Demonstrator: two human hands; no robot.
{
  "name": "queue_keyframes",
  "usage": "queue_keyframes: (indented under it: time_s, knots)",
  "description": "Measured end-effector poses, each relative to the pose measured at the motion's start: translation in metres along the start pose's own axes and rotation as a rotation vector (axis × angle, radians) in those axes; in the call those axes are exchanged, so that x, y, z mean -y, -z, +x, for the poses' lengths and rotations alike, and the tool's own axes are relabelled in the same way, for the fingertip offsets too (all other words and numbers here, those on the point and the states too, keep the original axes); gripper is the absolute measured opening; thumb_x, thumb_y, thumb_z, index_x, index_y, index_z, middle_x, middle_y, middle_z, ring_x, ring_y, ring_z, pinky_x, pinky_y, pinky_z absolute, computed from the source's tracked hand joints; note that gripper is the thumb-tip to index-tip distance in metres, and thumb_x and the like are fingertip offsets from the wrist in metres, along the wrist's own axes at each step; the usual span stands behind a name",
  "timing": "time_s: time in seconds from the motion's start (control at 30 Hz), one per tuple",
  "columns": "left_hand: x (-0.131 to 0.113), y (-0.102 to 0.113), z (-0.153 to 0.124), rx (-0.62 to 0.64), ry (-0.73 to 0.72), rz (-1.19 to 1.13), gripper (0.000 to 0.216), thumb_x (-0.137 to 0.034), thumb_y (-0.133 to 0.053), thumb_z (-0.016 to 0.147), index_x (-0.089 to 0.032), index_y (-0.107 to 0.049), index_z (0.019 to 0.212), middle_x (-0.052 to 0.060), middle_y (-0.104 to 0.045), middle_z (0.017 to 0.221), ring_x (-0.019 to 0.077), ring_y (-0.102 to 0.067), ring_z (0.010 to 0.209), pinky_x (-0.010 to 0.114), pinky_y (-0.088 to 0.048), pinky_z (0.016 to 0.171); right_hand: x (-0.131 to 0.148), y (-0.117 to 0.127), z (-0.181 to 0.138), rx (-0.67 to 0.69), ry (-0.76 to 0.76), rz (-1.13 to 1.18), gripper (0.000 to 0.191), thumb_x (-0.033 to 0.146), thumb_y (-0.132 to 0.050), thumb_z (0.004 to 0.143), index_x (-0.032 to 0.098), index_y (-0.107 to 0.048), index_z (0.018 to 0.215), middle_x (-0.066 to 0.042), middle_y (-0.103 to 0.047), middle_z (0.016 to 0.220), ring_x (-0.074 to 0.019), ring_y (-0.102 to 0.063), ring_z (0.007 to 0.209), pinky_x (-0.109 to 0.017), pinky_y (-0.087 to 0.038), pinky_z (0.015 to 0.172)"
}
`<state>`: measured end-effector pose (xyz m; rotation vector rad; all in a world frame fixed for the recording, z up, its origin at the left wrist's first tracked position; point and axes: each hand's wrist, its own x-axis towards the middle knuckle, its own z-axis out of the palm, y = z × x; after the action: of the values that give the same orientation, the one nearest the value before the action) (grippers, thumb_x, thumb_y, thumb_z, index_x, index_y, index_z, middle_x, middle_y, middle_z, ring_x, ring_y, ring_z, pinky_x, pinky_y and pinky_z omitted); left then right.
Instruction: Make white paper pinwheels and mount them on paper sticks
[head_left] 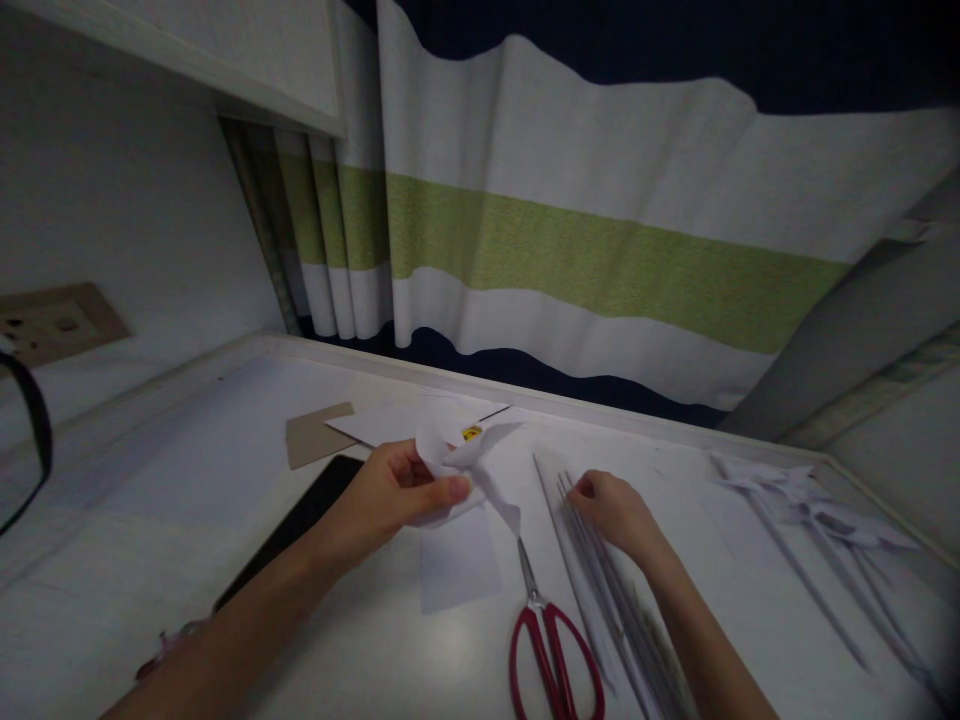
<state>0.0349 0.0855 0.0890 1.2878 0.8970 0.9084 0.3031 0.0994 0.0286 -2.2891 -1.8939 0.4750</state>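
A folded white paper pinwheel (480, 470) is pinched between the thumb and fingers of my left hand (409, 485), its points curling outward. My right hand (611, 510) is closed at the upper ends of several thin grey-white sticks (600, 580) lying on the table; its fingertips pinch at one stick's end, partly hidden. Between my hands, red-handled scissors (544, 640) lie with the blades pointing away from me. Under the pinwheel rests a white paper sheet (457, 565).
At the right lie several paper pinwheels on sticks (810, 510). A black flat object (300, 530) lies beneath my left forearm, with brown cardboard (319, 435) behind it. A small yellow item (472, 433) sits behind the pinwheel. The striped curtain (562, 230) hangs past the table's back edge.
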Motion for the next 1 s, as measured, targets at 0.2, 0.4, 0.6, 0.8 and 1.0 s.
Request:
queue_keyframes:
  time_s: [0.2,0.4,0.6,0.8,1.0]
  knots:
    - [-0.010,-0.011,-0.023,0.085,-0.581,0.521,0.018,-0.018,-0.065,0.067,-0.022,-0.064,0.085,-0.001,-0.069,0.079,0.0134,-0.062,0.068,0.019,-0.049,0.062,0.017,0.039,-0.033,-0.250,0.217,0.467,0.019,0.032,-0.046,0.083,0.014,-0.054,0.082,-0.003,-0.062,0.069,-0.0135,-0.059,0.063,-0.025,-0.047,0.056]
    - [-0.014,-0.020,-0.030,0.375,-0.914,0.543,0.028,-0.017,-0.058,0.075,-0.019,-0.055,0.103,0.004,-0.069,0.089,0.0147,-0.064,0.080,0.020,-0.048,0.073,0.050,0.050,-0.087,-0.300,0.434,0.835,0.008,0.029,-0.056,0.078,0.025,-0.058,0.083,0.003,-0.059,0.067,-0.0112,-0.058,0.061,-0.021,-0.047,0.055]
    - [0.000,-0.023,-0.033,0.482,-0.885,0.451,0.027,-0.022,-0.045,0.084,-0.023,-0.049,0.111,0.003,-0.067,0.096,0.0146,-0.061,0.087,0.022,-0.047,0.078,0.066,0.053,-0.106,-0.029,0.533,1.000,0.021,0.013,-0.051,0.080,0.027,-0.063,0.090,0.002,-0.057,0.076,-0.0087,-0.054,0.067,-0.018,-0.043,0.056]
    - [-0.004,-0.023,-0.032,0.440,-0.814,0.476,0.025,-0.019,-0.053,0.079,-0.019,-0.054,0.104,0.007,-0.067,0.092,0.0148,-0.062,0.084,0.021,-0.046,0.075,0.065,0.052,-0.109,0.069,0.563,1.054,0.026,0.010,-0.048,0.081,0.026,-0.062,0.096,-0.001,-0.059,0.077,-0.0130,-0.055,0.074,-0.025,-0.042,0.065]
    - [-0.005,-0.023,-0.031,0.428,-0.755,0.452,0.026,-0.021,-0.055,0.078,-0.023,-0.055,0.104,0.005,-0.068,0.091,0.0145,-0.062,0.083,0.022,-0.047,0.073,0.068,0.049,-0.112,0.107,0.549,1.080,0.022,0.012,-0.051,0.080,0.025,-0.063,0.093,-0.001,-0.059,0.074,-0.0145,-0.057,0.071,-0.028,-0.043,0.064]
